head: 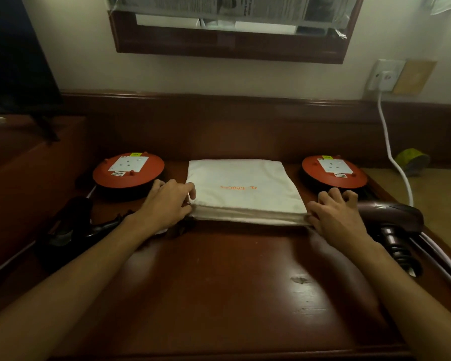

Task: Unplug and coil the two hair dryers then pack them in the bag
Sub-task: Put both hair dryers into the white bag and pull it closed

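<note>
Head cam: both hands, left (pixel 164 204) and right (pixel 335 213), pinch the near corners of the white bag (pixel 245 188) lying mid-bench (pixel 219 282). 2 dryers, black (pixel 68 227) and maroon (pixel 393 217), flank it. Guessing opening the bag's mouth comes next.

There are two hair dryers: one black hair dryer (pixel 71 225) on the left side and one dark maroon hair dryer (pixel 393 222) on the right side. There is one white cloth bag (pixel 245 188), with orange letters on it. There are two round red socket reels, the left reel (pixel 128 171) and the right reel (pixel 333 171), and each one carries one white socket plate. On the wall there is one white wall socket (pixel 384 75), and one white cable (pixel 391 152) hangs from it. Two bare hands are in view, the left hand (pixel 167 204) and the right hand (pixel 336 214). One wooden desk (pixel 232 295) is under all of this.
</note>
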A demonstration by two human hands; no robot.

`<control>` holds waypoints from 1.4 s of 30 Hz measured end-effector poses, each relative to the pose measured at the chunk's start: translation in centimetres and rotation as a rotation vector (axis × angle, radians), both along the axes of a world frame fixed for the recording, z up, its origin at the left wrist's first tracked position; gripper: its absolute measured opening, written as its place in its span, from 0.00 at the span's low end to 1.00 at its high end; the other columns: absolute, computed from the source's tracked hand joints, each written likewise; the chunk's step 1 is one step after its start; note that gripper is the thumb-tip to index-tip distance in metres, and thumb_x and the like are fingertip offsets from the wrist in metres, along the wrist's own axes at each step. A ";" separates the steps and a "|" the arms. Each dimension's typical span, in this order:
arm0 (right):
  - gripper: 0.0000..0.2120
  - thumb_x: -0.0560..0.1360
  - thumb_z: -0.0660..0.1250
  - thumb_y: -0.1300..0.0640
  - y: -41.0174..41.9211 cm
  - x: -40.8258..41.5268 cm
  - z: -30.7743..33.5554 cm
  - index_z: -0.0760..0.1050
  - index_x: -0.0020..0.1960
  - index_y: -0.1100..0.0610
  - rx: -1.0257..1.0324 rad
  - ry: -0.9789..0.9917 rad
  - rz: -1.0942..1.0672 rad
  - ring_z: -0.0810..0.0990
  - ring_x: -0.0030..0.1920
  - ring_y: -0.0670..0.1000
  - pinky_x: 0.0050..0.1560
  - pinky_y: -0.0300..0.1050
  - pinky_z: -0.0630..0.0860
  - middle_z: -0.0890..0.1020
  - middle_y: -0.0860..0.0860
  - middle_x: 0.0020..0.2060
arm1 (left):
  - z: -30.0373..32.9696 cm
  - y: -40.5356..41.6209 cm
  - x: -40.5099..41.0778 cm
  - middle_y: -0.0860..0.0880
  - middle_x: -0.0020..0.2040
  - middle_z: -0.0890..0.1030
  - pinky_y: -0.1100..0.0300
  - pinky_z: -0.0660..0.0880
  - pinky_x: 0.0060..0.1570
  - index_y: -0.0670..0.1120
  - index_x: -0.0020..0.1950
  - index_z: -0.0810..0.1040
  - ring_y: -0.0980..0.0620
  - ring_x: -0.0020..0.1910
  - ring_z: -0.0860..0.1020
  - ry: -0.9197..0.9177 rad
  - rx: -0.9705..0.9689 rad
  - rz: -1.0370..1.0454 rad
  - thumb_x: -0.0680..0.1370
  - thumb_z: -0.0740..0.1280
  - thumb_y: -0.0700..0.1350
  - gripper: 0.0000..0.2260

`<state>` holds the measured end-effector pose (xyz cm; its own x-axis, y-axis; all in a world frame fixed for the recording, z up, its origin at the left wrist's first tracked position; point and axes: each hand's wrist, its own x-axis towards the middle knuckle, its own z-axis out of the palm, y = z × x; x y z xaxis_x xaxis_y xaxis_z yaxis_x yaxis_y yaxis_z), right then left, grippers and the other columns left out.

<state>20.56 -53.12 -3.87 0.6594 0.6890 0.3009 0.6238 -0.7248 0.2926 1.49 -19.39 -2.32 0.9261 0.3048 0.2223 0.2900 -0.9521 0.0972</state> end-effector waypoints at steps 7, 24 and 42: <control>0.18 0.70 0.72 0.33 0.5 -1.1 1.9 0.78 0.53 0.43 0.229 0.506 0.024 0.66 0.60 0.45 0.71 0.56 0.54 0.76 0.41 0.50 | 1.5 -2.1 0.0 0.53 0.64 0.78 0.49 0.65 0.68 0.56 0.67 0.77 0.51 0.65 0.72 0.111 0.058 -0.097 0.76 0.73 0.57 0.21; 0.11 0.76 0.70 0.47 -4.8 -3.9 1.4 0.81 0.52 0.54 0.564 0.189 -0.218 0.76 0.56 0.58 0.60 0.62 0.73 0.80 0.56 0.52 | -0.1 -7.3 1.1 0.51 0.69 0.79 0.50 0.69 0.64 0.54 0.71 0.77 0.49 0.68 0.73 0.095 0.097 -0.238 0.82 0.64 0.62 0.21; 0.30 0.77 0.70 0.52 -10.8 -5.6 0.7 0.64 0.75 0.49 0.826 0.797 -0.588 0.78 0.57 0.61 0.55 0.54 0.74 0.77 0.59 0.62 | -2.7 -13.2 8.8 0.47 0.49 0.87 0.56 0.78 0.45 0.47 0.52 0.88 0.49 0.46 0.82 -0.005 -0.423 -0.127 0.77 0.75 0.56 0.14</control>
<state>15.01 -63.95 -3.15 0.9924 0.0347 -0.1180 -0.0546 -0.7354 -0.6754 10.33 -32.55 -5.06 0.9613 0.2541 0.1064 0.1724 -0.8561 0.4872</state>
